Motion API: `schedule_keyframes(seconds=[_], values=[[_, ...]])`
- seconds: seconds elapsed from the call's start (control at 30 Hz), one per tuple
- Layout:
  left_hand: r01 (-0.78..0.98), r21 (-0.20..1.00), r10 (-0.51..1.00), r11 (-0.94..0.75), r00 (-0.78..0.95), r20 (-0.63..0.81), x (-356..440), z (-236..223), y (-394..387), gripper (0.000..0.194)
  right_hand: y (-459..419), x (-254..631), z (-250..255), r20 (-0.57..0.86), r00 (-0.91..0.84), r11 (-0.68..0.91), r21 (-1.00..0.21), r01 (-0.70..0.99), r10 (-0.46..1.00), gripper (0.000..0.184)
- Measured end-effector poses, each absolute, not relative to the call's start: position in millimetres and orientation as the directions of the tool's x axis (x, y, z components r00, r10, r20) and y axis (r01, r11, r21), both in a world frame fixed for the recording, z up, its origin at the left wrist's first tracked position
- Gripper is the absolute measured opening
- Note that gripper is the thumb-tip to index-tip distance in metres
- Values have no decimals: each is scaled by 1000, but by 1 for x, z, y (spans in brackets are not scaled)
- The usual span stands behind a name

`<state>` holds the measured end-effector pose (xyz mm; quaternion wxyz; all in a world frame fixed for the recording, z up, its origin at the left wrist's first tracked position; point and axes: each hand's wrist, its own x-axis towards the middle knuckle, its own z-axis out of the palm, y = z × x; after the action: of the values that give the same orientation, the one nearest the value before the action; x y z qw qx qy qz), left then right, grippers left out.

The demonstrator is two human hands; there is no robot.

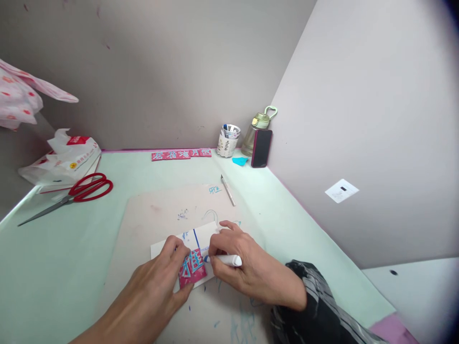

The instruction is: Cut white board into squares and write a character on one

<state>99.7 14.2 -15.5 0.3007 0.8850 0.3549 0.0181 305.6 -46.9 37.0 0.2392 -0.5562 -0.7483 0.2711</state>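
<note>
Bench (71, 258) is carrying everything; mat (139, 215) is lying on it, card (206, 234) on the mat, long axis rising a little to the right. Left hand (161, 277) is reaching in from lower left, fingers spreading over tile (195, 276) and card, fingertips at the tile's upper left, thumb by its lower edge, pressing down rather than clenching. Right hand (238, 260) is coming in from the right, fingers grasping marker (227, 260). Tile is lying on the card between the hands: right of the left fingers, left of the right ones; left is nearer, touching it. Marker is running roughly left-right, blue tip pointing left at the tile's right edge; can't tell if it's touching.
</note>
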Motion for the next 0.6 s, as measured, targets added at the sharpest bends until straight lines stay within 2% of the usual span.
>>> schedule_keyframes(seconds=[0.33, 0.6], values=[[597, 545, 635, -589, 759, -145, 99, -14, 15, 15, -51, 307, 48, -21, -329, 220, -704, 675, 944, 23], [627, 435, 639, -646, 756, -141, 100, -22, 9, 18, -50, 308, 45, -3, -322, 218, -730, 648, 947, 26]])
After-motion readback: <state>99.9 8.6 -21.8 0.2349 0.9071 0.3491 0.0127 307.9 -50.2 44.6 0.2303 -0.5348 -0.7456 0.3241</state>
